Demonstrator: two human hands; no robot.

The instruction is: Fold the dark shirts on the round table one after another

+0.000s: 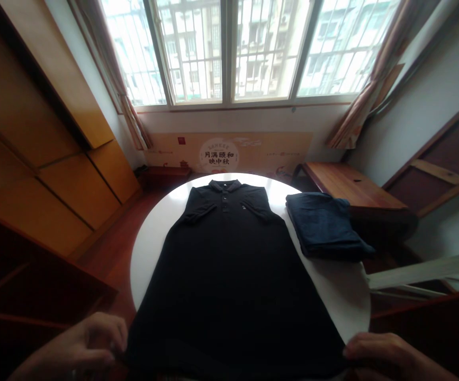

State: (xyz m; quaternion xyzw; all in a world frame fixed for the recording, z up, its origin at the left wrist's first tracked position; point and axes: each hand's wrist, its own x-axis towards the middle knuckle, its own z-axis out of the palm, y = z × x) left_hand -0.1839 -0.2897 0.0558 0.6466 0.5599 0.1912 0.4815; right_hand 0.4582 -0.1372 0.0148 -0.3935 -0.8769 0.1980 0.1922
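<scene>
A black polo shirt (229, 264) is held at its hem by both hands on a round white bench (344, 296).

The near left corner of the hem is pinched by the left hand (90, 341), fingers curled shut on the cloth; the near right corner is gripped by the right hand (380, 352) in the same way. The shirt is laid flat, front up, sleeves folded in, collar toward the window (229, 50). A folded dark blue garment (324, 230) is seen just beside its right shoulder.
</scene>
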